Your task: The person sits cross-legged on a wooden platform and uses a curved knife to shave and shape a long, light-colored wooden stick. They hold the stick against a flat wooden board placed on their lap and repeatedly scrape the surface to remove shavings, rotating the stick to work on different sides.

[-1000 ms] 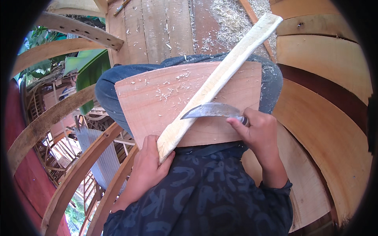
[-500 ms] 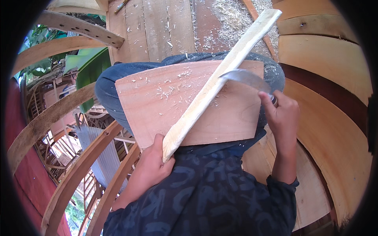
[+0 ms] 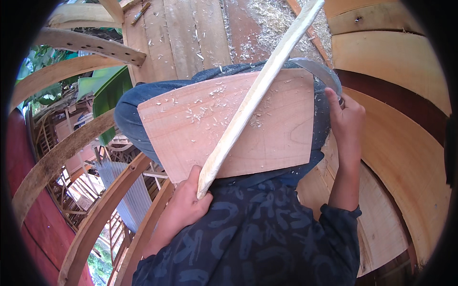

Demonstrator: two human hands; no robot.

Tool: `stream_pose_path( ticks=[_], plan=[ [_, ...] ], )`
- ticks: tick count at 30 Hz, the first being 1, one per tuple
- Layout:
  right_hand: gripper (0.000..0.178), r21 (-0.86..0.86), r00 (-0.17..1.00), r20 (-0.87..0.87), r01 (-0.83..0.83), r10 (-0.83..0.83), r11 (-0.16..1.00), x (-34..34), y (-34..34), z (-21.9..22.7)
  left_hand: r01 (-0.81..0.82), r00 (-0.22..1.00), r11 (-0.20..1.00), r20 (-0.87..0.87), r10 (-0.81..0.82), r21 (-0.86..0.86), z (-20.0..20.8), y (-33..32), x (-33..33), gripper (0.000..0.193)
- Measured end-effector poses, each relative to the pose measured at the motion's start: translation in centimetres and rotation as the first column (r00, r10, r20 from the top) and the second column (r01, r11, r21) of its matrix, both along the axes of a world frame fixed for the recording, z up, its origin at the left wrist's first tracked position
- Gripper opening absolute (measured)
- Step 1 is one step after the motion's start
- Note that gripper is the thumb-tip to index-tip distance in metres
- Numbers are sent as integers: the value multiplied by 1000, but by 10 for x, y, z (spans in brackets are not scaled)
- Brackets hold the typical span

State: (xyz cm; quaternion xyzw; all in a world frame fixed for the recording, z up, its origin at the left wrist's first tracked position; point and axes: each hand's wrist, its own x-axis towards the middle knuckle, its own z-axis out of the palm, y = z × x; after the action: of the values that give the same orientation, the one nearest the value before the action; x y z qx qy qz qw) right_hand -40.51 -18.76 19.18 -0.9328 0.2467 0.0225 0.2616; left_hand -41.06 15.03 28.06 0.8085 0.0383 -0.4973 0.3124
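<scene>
My left hand [image 3: 188,198] grips the near end of a long pale wooden stick [image 3: 243,112], which slants up and away to the right. Under the stick, a flat reddish-brown board [image 3: 276,136] lies across my lap, sprinkled with wood shavings [image 3: 202,112]. At the board's right side, my right hand [image 3: 347,117] is closed round the handle of a curved sickle [image 3: 323,75]. The blade arcs up and left, its tip close to the stick's right side. Most of the sickle's handle is hidden by my fingers.
My crossed legs [image 3: 136,114] support the board. Curved wooden ribs [image 3: 100,224] rise on the left, with a corrugated sheet [image 3: 126,193] beyond. Curved planks [image 3: 396,148] wall the right side. Shavings [image 3: 276,28] heap on the far floor near a thin wooden strip [image 3: 312,35].
The sickle blade has come off the stick and swung right, its curve turned more upright. The stick has rolled slightly in my left hand, and its far end has shifted left.
</scene>
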Motion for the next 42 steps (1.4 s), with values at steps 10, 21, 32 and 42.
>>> stream_pose_path(
  ticks=[10, 21, 32, 42],
  plan=[
    [60, 20, 907, 56, -419, 418, 908, -17, 70, 17, -24, 997, 995, -71, 18, -94, -7, 9, 1, 31],
    [62, -8, 989, -41, -140, 140, 990, 5, 18, 26, -61, 985, 984, -168, 32, -165, -15, 16, 1, 34],
    [61, -58, 983, 35, -177, 179, 983, 18, 23, 0, -183, 952, 933, -294, 89, -310, -29, 26, -2, 32],
    [61, 1, 909, -9, -416, 416, 909, 10, 61, 24, -492, 699, 816, -697, 163, -302, -41, 43, 1, 30]
  ],
)
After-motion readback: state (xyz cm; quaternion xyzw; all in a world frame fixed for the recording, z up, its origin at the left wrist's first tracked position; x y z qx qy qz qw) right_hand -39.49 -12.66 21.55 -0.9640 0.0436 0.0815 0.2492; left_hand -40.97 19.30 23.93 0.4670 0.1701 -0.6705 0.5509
